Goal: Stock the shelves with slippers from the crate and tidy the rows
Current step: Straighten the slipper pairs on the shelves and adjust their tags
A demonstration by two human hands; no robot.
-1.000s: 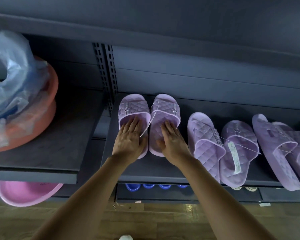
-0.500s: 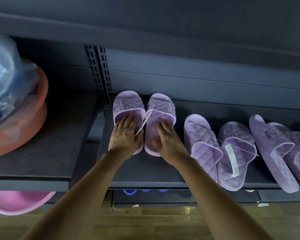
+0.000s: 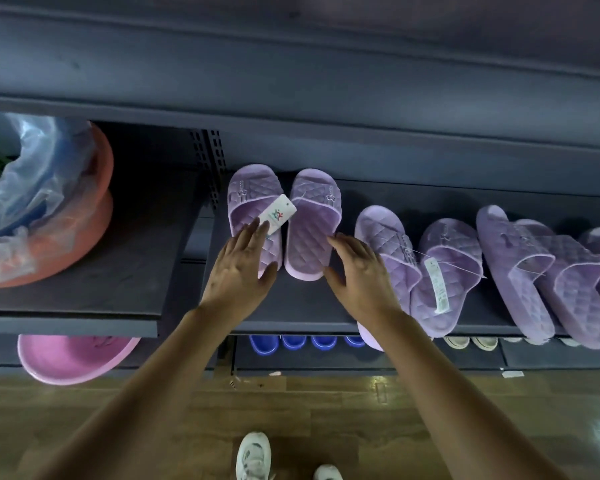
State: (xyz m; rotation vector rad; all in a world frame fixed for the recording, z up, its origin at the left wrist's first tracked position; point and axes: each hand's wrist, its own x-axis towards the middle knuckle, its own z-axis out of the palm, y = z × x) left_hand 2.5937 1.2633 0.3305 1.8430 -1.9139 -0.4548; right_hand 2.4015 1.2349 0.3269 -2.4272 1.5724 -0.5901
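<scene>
Okay, you're squaring the end pair (image 3: pixel 309 237), left hand (image 3: pixel 238 271) and right hand (image 3: pixel 359 275) fingers (image 3: pixel 340 242) loose, empty; overlapping slippers (image 3: pixel 440 258) awaiting tidying.

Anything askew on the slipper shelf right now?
Yes. The leftmost pair sits straight, but the second pair is angled, and its left slipper's heel overhangs the front edge of the shelf. The third pair lies slanted, one slipper overlapping the other. A hang tag lies across the leftmost pair.

Head camera looks steeply down, close above the shelf (image 3: pixel 298 301).
</scene>
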